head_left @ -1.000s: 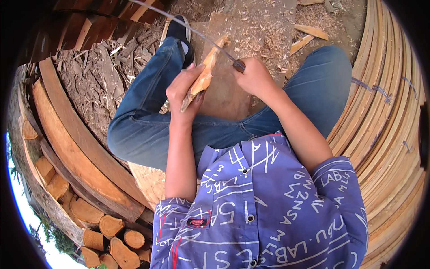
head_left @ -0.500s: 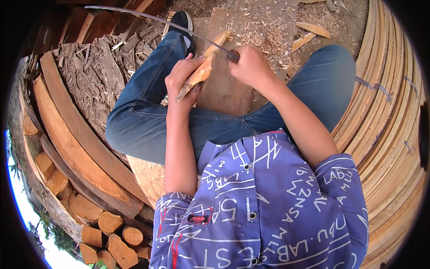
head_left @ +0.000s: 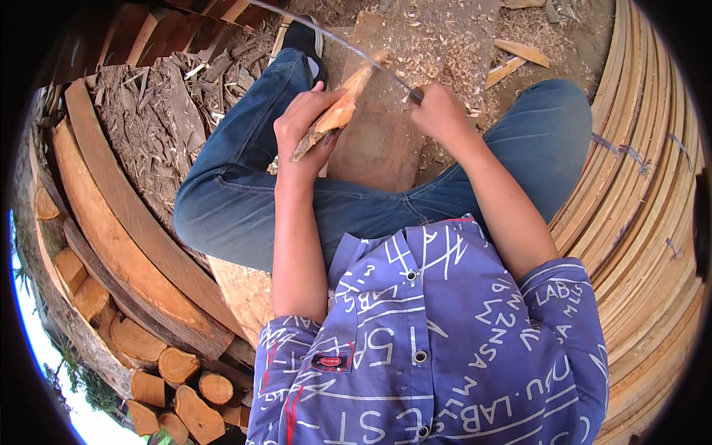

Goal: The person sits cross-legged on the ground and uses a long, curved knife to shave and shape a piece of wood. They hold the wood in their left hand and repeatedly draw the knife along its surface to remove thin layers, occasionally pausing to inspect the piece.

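Observation:
My left hand grips a rough, pointed piece of wood, its pale cut faces up and some bark at the near end. The wood slants away from me to the right. My right hand is closed round the short dark handle of a long knife with a thin, narrow blade. That blade crosses the far tip of the wood and runs out past the top edge of the view. Whether its edge touches the wood I cannot tell.
Between my jeans-clad legs lies a flat wooden board. Shavings and offcuts litter the ground ahead. Long bundled strips curve along the right. Planks and stacked cut logs stand left, beside bark scraps.
My right hand has drawn the knife to the right and slightly nearer, so less blade shows beyond the wood on the left. The left hand and the wood have barely moved.

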Motion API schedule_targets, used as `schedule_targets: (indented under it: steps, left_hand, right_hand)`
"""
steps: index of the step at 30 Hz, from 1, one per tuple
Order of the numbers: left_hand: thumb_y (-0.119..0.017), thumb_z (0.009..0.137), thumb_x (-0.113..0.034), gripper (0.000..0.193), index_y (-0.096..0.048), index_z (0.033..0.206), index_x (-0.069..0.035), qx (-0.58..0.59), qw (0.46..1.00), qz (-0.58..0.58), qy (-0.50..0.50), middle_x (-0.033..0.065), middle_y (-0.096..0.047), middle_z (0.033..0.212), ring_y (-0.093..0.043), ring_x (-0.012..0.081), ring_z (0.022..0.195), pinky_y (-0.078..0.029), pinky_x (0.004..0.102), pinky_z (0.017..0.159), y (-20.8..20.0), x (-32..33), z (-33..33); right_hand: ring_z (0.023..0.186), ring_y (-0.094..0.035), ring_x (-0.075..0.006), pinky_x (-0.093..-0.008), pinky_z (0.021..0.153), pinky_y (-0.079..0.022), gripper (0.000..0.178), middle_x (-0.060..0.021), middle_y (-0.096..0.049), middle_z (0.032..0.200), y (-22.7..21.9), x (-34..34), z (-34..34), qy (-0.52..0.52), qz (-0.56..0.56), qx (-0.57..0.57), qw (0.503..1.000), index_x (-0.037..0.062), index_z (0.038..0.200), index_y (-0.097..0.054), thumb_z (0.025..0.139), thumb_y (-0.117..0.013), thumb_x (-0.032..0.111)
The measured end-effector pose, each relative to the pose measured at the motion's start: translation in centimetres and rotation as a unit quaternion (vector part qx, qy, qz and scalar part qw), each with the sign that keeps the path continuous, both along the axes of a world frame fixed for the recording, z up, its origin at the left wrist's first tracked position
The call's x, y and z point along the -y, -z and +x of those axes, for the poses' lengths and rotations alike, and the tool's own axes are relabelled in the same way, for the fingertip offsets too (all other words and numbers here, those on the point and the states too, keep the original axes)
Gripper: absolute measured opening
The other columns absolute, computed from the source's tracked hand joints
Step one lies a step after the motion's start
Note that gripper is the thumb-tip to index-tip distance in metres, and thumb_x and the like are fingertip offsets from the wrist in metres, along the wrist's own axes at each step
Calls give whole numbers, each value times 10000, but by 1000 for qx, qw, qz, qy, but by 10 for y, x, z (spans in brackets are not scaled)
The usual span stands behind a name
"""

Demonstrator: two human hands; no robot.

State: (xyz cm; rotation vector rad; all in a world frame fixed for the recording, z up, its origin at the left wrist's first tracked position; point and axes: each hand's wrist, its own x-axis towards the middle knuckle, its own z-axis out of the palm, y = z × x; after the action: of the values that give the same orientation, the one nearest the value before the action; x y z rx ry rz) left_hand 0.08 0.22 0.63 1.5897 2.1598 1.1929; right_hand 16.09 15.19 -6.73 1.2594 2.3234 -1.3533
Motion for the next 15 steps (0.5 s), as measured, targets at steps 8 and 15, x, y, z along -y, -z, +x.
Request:
schedule_targets:
  steps: [8, 15]
  left_hand:
    - [-759, 745, 5, 187, -680, 914, 23, 3, 1000, -4, -25, 117, -686, 822, -668, 204, 720, -518, 404, 959, -3, -5, -2]
    - [-769, 670, 30, 251, -682, 904, 0, 22, 999, 2, -45, 117, -673, 808, -654, 252, 732, -523, 423, 943, 1, -3, -5]
  right_hand:
    - [746, -655, -407, -478, 709, -502, 196, -247, -653, 743, -21, 7, -15, -4, -24, -48, 999, -21, 803, -682, 794, -598, 156]
    - [755, -656, -405, -469, 719, -518, 194, -251, -653, 761, -27, -5, -15, -51, 17, -22, 998, -22, 817, -684, 775, -611, 153]
